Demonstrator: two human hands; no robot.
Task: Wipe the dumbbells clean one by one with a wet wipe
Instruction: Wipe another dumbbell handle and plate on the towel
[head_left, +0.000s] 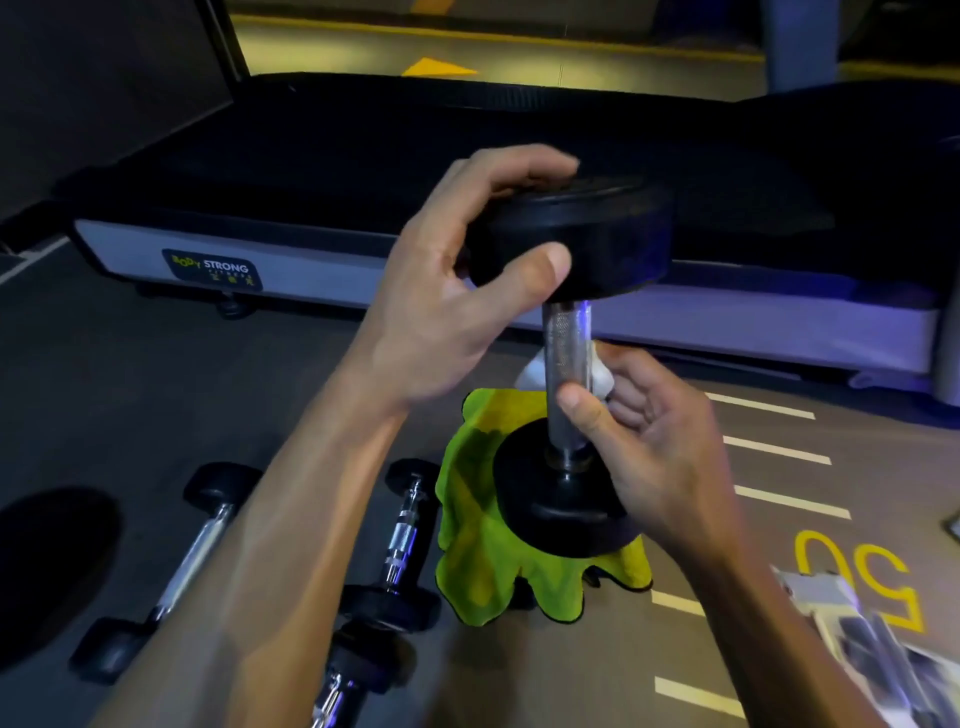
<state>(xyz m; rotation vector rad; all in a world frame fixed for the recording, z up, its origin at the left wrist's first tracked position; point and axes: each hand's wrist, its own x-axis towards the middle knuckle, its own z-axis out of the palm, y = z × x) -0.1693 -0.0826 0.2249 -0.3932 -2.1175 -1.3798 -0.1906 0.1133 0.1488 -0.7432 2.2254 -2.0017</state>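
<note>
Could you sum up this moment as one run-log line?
left hand holds top of upright dumbbell | right hand wipes handle with wet wipe | dumbbell on green cloth

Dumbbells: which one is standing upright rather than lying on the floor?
The large dumbbell both hands hold, standing on the green cloth; the smaller dumbbells lie flat at left.

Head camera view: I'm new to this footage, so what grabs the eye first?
An upright dumbbell stands centre frame on a bright green cloth. The left hand grips its top weight; the right hand holds a white wipe around the metal handle.
</note>
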